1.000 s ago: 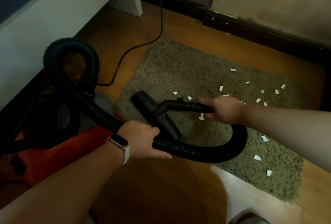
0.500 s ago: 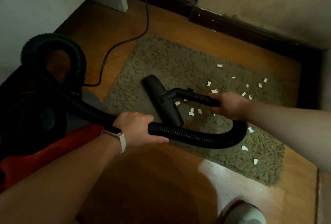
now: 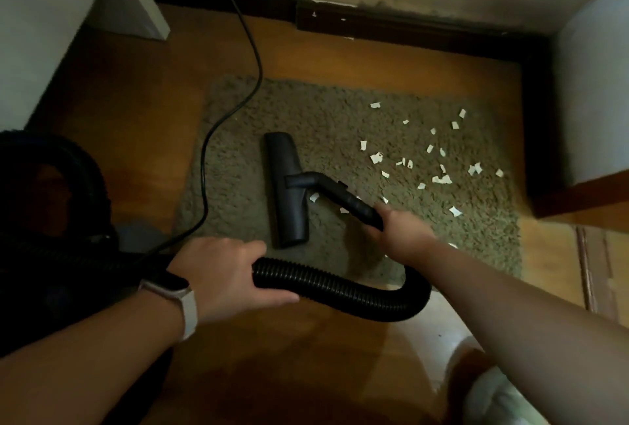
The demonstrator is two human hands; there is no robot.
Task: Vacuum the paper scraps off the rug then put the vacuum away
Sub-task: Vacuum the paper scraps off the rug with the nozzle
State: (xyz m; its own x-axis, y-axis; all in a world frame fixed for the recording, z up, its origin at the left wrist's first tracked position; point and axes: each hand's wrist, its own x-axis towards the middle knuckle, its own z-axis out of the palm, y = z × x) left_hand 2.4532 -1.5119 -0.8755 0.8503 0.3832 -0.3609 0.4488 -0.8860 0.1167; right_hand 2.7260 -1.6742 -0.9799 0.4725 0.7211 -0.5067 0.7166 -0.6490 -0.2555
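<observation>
A shaggy olive rug [image 3: 316,111] lies on the wooden floor. Several white paper scraps [image 3: 442,179] are scattered over its right half. The black floor nozzle [image 3: 284,186] lies flat on the rug's middle. My right hand [image 3: 394,230] grips the black wand handle [image 3: 350,201] behind the nozzle. My left hand [image 3: 221,275], with a watch on its wrist, holds the ribbed black hose [image 3: 340,288], which curves under my right forearm. The vacuum body [image 3: 41,244] is a dark shape at the left edge.
A black power cord [image 3: 238,60] runs from the back wall across the rug's left corner toward the vacuum. White furniture [image 3: 44,23] stands at the left, a white cabinet [image 3: 595,91] at the right. A dark skirting board [image 3: 408,30] lines the far wall.
The view has swung right and up. The nozzle has moved onto the rug's middle and turned lengthwise, with my right hand now drawn back nearer the rug's front edge.
</observation>
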